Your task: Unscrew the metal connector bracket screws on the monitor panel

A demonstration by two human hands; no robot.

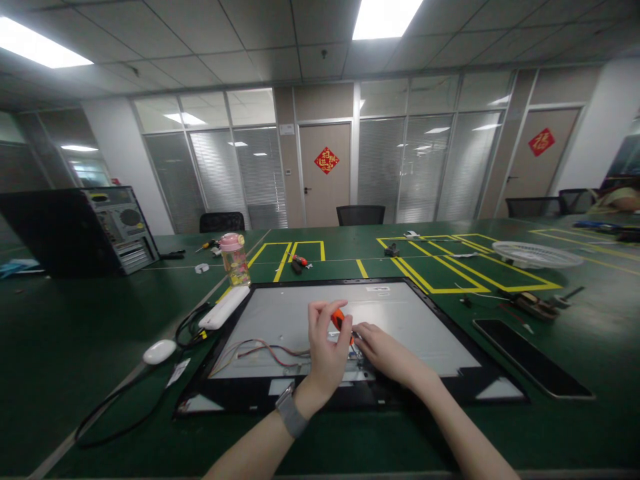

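Note:
A flat display panel (400,340) with a black frame and a grey metal back lies on the green table in front of me. My left hand (326,343), wearing a grey watch, is closed around the orange-and-black handle of a screwdriver (339,320). The screwdriver stands nearly upright over the panel's lower middle. My right hand (373,343) rests beside its lower end, fingers drawn together at small parts there; what they pinch is hidden. Thin coloured wires (265,345) run left from that spot across the panel.
A pink-lidded bottle (234,260), a white bar-shaped device (225,308) and a white mouse (159,351) with black cables stand left. An open computer case (75,230) is farther left. A phone (530,357) lies right, below a white round mesh cover (535,253). Another screwdriver (299,261) lies behind the panel.

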